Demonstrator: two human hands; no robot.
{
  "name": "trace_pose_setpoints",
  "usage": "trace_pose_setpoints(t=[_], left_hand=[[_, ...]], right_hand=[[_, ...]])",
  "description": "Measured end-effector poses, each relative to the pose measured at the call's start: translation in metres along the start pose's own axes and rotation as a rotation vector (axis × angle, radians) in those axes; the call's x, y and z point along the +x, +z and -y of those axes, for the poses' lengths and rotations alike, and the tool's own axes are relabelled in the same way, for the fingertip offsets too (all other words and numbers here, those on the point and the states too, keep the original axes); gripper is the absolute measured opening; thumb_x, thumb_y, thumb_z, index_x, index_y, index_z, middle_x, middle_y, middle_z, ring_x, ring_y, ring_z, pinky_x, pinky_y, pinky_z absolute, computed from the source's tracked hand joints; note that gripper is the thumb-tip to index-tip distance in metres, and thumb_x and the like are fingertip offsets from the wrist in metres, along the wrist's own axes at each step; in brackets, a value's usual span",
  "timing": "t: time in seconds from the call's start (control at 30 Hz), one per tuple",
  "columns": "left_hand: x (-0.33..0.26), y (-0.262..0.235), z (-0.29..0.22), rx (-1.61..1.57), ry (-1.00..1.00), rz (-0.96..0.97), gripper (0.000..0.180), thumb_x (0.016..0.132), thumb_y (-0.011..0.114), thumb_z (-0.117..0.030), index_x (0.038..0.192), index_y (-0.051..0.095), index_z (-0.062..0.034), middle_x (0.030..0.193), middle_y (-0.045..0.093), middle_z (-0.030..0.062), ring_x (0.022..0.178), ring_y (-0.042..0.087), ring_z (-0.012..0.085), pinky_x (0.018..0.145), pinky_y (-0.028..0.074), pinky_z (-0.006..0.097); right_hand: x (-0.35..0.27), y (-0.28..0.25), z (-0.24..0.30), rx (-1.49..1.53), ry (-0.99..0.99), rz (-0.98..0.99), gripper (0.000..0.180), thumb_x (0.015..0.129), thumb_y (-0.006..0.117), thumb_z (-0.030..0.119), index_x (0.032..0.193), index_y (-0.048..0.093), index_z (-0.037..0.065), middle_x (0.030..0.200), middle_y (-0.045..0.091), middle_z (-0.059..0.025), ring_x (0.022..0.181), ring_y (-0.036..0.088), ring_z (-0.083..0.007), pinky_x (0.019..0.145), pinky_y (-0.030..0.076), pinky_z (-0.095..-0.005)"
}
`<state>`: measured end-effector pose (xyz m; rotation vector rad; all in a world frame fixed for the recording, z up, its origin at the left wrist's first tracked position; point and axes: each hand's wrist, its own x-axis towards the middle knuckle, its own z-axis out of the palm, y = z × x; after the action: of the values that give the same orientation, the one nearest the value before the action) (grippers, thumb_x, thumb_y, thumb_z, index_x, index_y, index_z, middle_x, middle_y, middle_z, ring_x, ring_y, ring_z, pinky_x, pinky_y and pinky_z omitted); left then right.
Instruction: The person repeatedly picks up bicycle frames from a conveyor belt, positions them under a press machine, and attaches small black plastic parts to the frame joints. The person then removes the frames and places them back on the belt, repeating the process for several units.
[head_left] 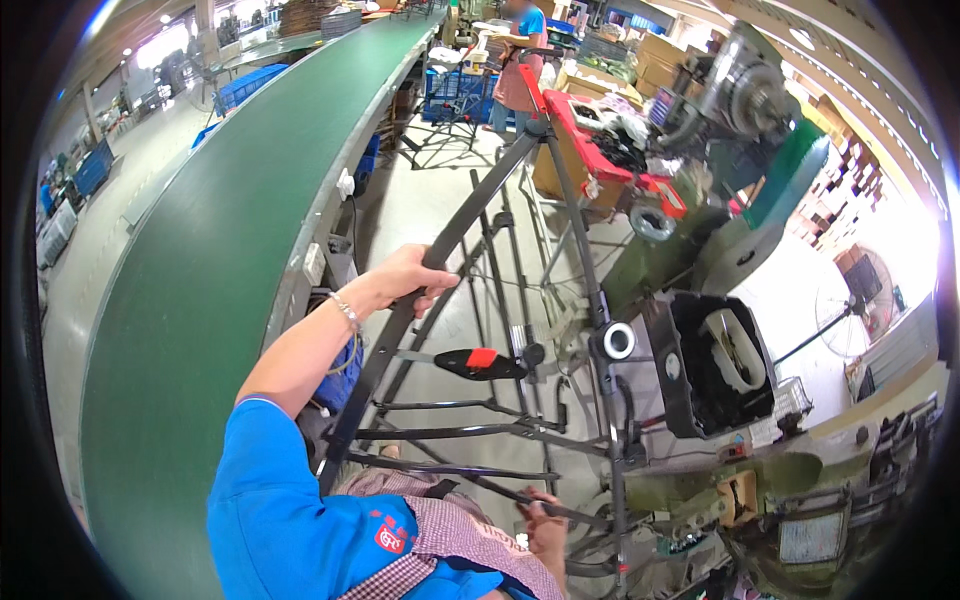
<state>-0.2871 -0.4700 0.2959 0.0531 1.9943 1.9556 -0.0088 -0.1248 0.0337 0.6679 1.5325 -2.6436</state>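
A large black tubular metal frame (485,434), folding and stroller-like in shape, stands upright in front of me. My left hand (415,280) is wrapped around its long slanting side tube. Lower down, close to my apron, my right hand (543,530) has its fingers curled at one of the bottom tubes; part of the grip is hidden. Between the tubes hangs a black strap-like piece with a red patch (482,358). A white-and-black ring (618,341) sits on the frame's right upright. At the frame's top joint, a red-tipped part (532,90) points upward.
A long green conveyor belt (210,210) runs along my left. At right stand a green machine (745,100) and a black bin (712,365) holding a pale object. Farther off are a red-topped table (590,135), a standing fan (862,300) and another person (520,70).
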Motion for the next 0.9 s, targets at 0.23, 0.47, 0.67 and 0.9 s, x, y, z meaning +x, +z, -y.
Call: trace_pose_setpoints(t=[0.23, 0.47, 0.67, 0.9], left_hand=[[0.145, -0.145, 0.079, -0.016, 0.016, -0.068, 0.026, 0.081, 0.072, -0.023, 0.073, 0.054, -0.0061, 0.058, 0.054, 0.0043, 0.044, 0.053, 0.0149, 0.041, 0.041, 0.03], [0.229, -0.135, 0.26, -0.197, -0.508, -0.035, 0.029, 0.077, 0.073, -0.025, 0.076, 0.054, -0.0031, 0.063, 0.051, 0.0108, 0.052, 0.05, 0.023, 0.046, 0.038, 0.041], [0.229, -0.111, 0.31, 0.307, -0.44, -0.011, 0.04, 0.07, 0.076, -0.029, 0.099, 0.065, -0.0029, 0.101, 0.062, 0.0161, 0.083, 0.06, 0.025, 0.066, 0.048, 0.043], [0.296, -0.004, -0.033, 0.637, 1.388, 0.121, 0.05, 0.074, 0.072, -0.025, 0.116, 0.055, -0.0041, 0.122, 0.055, 0.0126, 0.123, 0.046, 0.0327, 0.108, 0.032, 0.044]], right_hand=[[0.085, 0.142, 0.13, -0.44, -0.489, -0.094, 0.009, 0.087, 0.044, -0.006, 0.088, 0.049, 0.0, 0.083, 0.065, -0.0143, 0.078, 0.062, -0.02, 0.079, 0.05, -0.034], [0.14, 0.278, 0.189, -0.238, -0.508, -0.091, 0.002, 0.095, 0.048, 0.006, 0.096, 0.047, 0.006, 0.067, 0.041, 0.0008, 0.047, 0.037, -0.0065, 0.041, 0.031, -0.0232], [0.229, 0.314, 0.169, -0.494, -0.252, -0.131, 0.013, 0.093, 0.055, 0.013, 0.085, 0.048, 0.006, 0.06, 0.044, -0.0001, 0.039, 0.037, -0.0073, 0.034, 0.028, -0.0237], [0.339, 0.339, 0.141, -0.66, -0.154, -0.163, 0.016, 0.095, 0.047, 0.015, 0.082, 0.045, 0.005, 0.061, 0.048, -0.0039, 0.038, 0.04, -0.0108, 0.032, 0.032, -0.0264]])
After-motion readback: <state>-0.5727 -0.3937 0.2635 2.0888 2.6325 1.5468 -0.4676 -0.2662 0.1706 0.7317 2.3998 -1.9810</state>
